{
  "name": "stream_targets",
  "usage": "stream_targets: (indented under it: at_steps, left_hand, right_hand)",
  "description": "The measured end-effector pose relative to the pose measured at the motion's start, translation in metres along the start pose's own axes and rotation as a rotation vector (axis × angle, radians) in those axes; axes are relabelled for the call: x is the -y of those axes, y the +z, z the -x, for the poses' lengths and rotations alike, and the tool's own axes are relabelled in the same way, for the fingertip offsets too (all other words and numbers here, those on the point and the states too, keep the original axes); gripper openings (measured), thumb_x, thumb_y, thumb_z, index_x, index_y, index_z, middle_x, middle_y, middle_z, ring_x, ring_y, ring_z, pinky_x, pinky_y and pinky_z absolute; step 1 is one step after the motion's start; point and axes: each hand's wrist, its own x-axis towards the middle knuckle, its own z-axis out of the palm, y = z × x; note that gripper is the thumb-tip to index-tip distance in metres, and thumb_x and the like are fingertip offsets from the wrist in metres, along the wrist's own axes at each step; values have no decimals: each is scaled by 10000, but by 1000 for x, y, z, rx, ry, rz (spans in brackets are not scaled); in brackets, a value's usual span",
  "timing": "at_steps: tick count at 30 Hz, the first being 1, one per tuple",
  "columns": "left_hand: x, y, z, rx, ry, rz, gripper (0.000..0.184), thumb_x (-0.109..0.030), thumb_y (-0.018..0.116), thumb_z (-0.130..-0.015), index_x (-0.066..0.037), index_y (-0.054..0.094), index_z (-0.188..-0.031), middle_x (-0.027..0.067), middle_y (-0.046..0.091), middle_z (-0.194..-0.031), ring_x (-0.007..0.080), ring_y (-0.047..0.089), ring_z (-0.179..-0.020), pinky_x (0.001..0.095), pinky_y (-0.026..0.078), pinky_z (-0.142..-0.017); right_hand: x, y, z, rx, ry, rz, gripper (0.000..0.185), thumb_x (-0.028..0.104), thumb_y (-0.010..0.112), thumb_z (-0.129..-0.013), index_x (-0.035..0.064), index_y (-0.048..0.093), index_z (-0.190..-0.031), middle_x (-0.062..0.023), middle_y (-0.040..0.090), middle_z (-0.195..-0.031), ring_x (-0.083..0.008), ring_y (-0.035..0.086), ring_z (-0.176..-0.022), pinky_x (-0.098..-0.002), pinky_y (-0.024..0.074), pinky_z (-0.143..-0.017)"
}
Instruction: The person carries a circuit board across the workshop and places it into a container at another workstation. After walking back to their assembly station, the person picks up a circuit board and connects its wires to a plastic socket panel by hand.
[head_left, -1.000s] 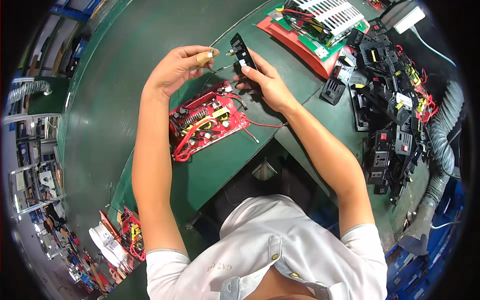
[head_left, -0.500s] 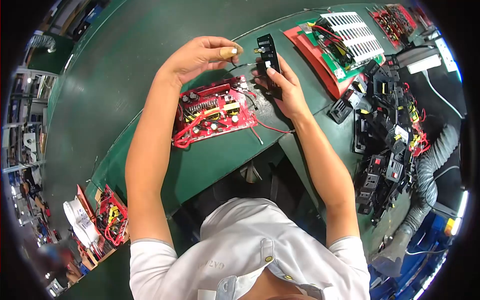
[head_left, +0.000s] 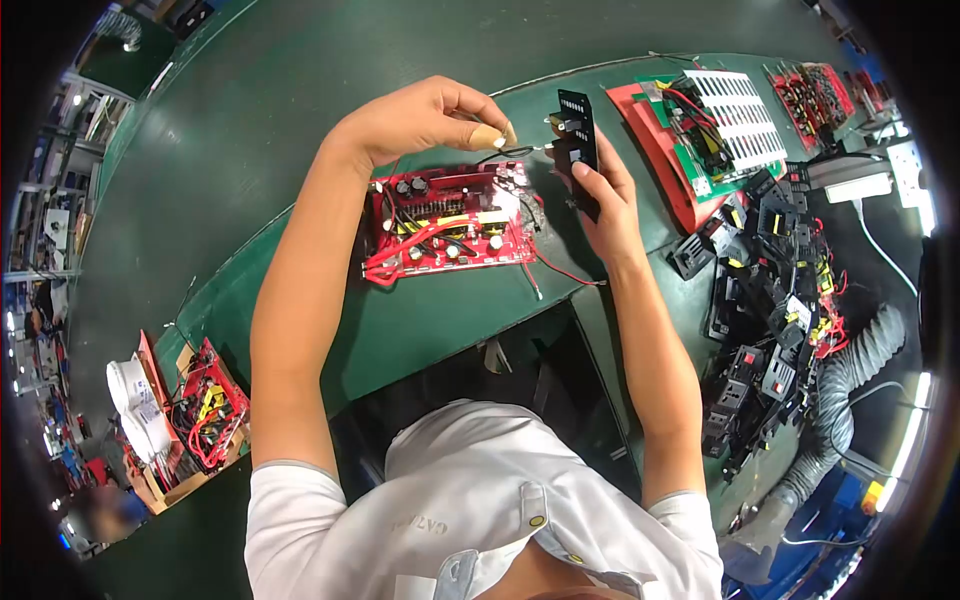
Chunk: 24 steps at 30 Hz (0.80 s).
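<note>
My left hand (head_left: 425,122) has tan coverings on its thumb and a finger and pinches a thin black wire (head_left: 514,153). From there the wire stretches right towards a black plastic end panel (head_left: 579,135) with slots and metal terminals. Wrapped round that panel is my right hand (head_left: 611,195), its thumb pressed on the near face. The panel stands roughly upright; I cannot tell whether the wire's tip touches a terminal. Just below both hands lies a red circuit board (head_left: 462,262) with capacitors, yellow-wrapped parts and thick red wires.
At the right, a pile of black socket panels (head_left: 745,365) covers the bench. A green board with a white slotted cover (head_left: 740,115) rests on red sheets behind it. More red boards (head_left: 810,100) lie far right. A box of boards (head_left: 205,480) sits lower left. A grey duct (head_left: 835,400) curves along the right.
The view has shifted, so the bench sits lower and further right. Both hands keep their hold on the wire and the panel. My left hand's fingertips are a little closer to the panel.
</note>
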Motion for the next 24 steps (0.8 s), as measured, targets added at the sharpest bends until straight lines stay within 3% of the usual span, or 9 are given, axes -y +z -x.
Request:
stream_targets:
  at_steps: [3,6,9,14,17,18,21,24]
  left_hand:
    - [1,-2,11,-72,27,54,295,-155,680,-853,9,660,-1097,71,672,-1039,152,614,-968,292,478,-896]
    - [11,3,17,-160,36,-6,324,-172,678,-844,-8,655,-1122,68,670,-1028,150,619,-907,287,488,-832]
    - [24,7,17,-160,5,-7,331,-153,674,-844,5,645,-1133,82,668,-1040,156,623,-920,292,493,-848]
    - [21,20,1,-316,119,-33,286,-121,606,-882,-10,649,-1142,82,679,-1031,152,628,-970,294,485,-842]
    - [4,24,-12,-345,5,84,304,-176,588,-927,-10,632,-1177,64,670,-1030,124,615,-966,262,470,-828]
    - [6,23,-19,-330,-47,-2,309,-229,595,-932,-24,654,-1154,48,674,-999,96,599,-893,235,451,-756]
    - [0,28,-27,-107,-216,-70,300,-237,620,-919,-22,672,-1121,39,676,-954,94,575,-818,230,445,-729]
    - [14,32,-27,-64,-134,129,301,-202,680,-873,-11,680,-1106,16,663,-878,81,550,-768,219,425,-690]
  right_hand:
    - [9,8,1,-2,-41,97,591,61,569,-865,-19,379,-1419,-135,535,-1312,-230,592,-1104,-367,448,-976]
    - [12,9,0,-32,-45,149,581,78,576,-876,-9,386,-1417,-128,548,-1294,-238,596,-1099,-365,452,-972]
    - [5,3,-2,-52,-32,68,563,56,588,-870,26,428,-1409,-95,564,-1282,-164,598,-1053,-307,457,-937]
    - [2,3,-3,-69,-13,24,548,61,583,-877,25,430,-1402,-84,574,-1255,-175,619,-999,-298,474,-898]
    - [1,1,-2,-71,8,16,549,62,582,-877,27,428,-1402,-80,579,-1246,-171,623,-982,-294,471,-895]
    - [-1,-1,-2,-57,4,12,557,55,576,-878,23,415,-1411,-88,566,-1263,-173,601,-1035,-293,447,-933]
    - [-1,5,2,-41,-147,128,574,42,566,-879,38,400,-1428,-101,535,-1304,-174,553,-1126,-297,413,-978]
    - [13,8,6,40,-193,318,650,6,569,-861,89,349,-1467,-133,481,-1375,-202,498,-1217,-328,381,-1029]
